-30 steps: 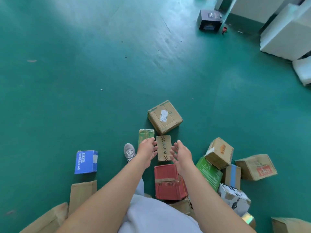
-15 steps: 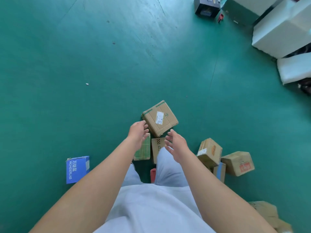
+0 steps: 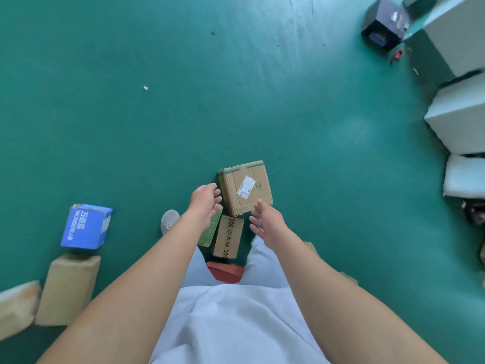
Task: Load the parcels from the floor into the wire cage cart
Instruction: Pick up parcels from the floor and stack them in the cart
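Observation:
A brown cardboard parcel with a white label point(image 3: 245, 187) lies on the green floor ahead of me. My left hand point(image 3: 203, 202) hovers just left of it and my right hand point(image 3: 266, 219) hovers at its near right corner; both have relaxed fingers and hold nothing. Below the hands lie a narrow brown box with checkered print point(image 3: 227, 236), a green parcel point(image 3: 210, 231) partly under my left hand, and a red parcel point(image 3: 225, 271) between my legs. A blue box point(image 3: 86, 225) stands to the left. The wire cage cart is not in view.
Two tan cartons point(image 3: 67, 287) lie at the lower left. White foam blocks point(image 3: 459, 119) and a pale cabinet stand along the right edge. A dark box point(image 3: 383, 24) sits at the top right. My grey shoe point(image 3: 169, 222) is left of the green parcel.
Both hands have reached forward from the narrow checkered box to either side of the labelled brown parcel. The view has swung left, so the cluster of parcels at the right has dropped out of sight.

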The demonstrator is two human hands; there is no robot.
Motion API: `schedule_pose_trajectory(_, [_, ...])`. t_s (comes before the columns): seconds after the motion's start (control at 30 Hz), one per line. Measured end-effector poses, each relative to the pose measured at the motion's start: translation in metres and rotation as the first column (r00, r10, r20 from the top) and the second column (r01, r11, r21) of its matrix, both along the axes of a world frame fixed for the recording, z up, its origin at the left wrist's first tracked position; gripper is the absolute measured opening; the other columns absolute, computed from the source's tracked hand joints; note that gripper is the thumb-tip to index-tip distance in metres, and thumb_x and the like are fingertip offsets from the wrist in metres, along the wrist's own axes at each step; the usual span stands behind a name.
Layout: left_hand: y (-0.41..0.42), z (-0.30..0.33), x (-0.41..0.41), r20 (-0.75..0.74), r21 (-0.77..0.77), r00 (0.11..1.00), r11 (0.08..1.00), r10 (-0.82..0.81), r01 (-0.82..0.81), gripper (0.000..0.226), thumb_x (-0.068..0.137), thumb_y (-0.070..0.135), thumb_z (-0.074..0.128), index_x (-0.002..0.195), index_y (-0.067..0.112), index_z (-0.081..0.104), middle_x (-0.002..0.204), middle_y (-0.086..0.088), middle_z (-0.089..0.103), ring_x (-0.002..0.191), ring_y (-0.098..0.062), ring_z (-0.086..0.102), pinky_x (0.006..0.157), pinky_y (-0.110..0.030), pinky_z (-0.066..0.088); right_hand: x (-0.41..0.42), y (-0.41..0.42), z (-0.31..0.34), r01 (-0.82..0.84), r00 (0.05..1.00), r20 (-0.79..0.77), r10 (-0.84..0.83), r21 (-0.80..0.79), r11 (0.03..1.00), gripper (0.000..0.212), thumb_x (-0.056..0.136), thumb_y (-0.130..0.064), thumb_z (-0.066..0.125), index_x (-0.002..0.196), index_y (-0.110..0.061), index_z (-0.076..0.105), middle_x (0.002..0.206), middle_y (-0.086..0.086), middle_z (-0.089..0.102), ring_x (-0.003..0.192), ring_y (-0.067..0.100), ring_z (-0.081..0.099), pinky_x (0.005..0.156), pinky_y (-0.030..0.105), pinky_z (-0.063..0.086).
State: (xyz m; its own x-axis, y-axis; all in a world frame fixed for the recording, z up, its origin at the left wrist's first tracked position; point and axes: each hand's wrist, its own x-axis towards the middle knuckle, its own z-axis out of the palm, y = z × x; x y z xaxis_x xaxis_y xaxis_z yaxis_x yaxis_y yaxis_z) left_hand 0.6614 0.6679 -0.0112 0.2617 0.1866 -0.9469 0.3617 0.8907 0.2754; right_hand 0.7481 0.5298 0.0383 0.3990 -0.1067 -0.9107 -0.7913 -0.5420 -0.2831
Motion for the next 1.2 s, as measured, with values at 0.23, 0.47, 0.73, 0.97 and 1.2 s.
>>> schedule_pose_trajectory(0.23, [-0.028,-0.108,0.060,-0.165,0.034,0.985,0.999,0.042,-0.037,0.023,0.106,0.024,0.051,0.125,0.015,0.059,0.106,-0.001,0.062,0.080,-0.012,0.056,0.070,-0.025,0.051,0.099,0.004,-0.107,-0.312,0.943,-0.121,0.311,0.004,0.950,0.042,0.108,-0.032,0.048,0.140,-0.006,0.053,0.134,0.014,0.063,0.111,0.027,0.064,0.095,0.037,0.056])
schedule_pose_trajectory(0.47, [-0.090,-0.265,0.119,-0.275,-0.026,0.957,0.995,-0.096,0.092,0.011,0.106,0.026,0.050,0.112,0.021,0.057,0.111,-0.001,0.061,0.082,-0.011,0.058,0.077,-0.028,0.050,0.209,-0.065,-0.278,-0.401,0.902,-0.199,0.384,-0.056,0.914,0.027,0.107,-0.025,0.045,0.124,-0.009,0.057,0.120,0.024,0.065,0.108,0.031,0.068,0.091,0.032,0.058])
schedule_pose_trajectory(0.73, [-0.166,-0.460,0.142,-0.331,-0.185,0.900,0.955,-0.284,0.233,0.044,0.107,0.028,0.049,0.150,0.021,0.043,0.138,-0.001,0.053,0.115,-0.017,0.057,0.095,-0.034,0.053,0.246,-0.149,-0.483,-0.512,0.844,-0.297,0.445,-0.204,0.835,0.025,0.102,-0.032,0.053,0.121,-0.017,0.059,0.106,0.003,0.063,0.083,0.013,0.058,0.085,0.035,0.057])
schedule_pose_trajectory(0.97, [-0.205,-0.591,0.141,-0.355,-0.219,0.873,0.937,-0.336,0.272,0.073,0.103,0.032,0.056,0.164,0.022,0.017,0.163,-0.004,0.035,0.142,-0.024,0.043,0.118,-0.043,0.038,0.259,-0.171,-0.614,-0.522,0.844,-0.109,0.525,-0.393,0.757,0.059,0.094,-0.051,0.056,0.144,-0.024,0.039,0.143,0.004,0.034,0.110,0.027,0.049,0.093,0.039,0.044])
schedule_pose_trajectory(1.2, [-0.219,-0.629,0.139,-0.329,-0.191,0.902,0.955,-0.279,0.226,0.073,0.073,0.049,0.071,0.138,0.021,0.053,0.121,-0.002,0.069,0.111,-0.025,0.066,0.108,-0.047,0.047,0.250,-0.190,-0.657,-0.332,0.933,-0.028,0.360,-0.456,0.826,0.099,0.082,-0.082,0.048,0.160,-0.026,0.024,0.161,0.005,0.028,0.144,0.033,0.034,0.116,0.053,0.032])
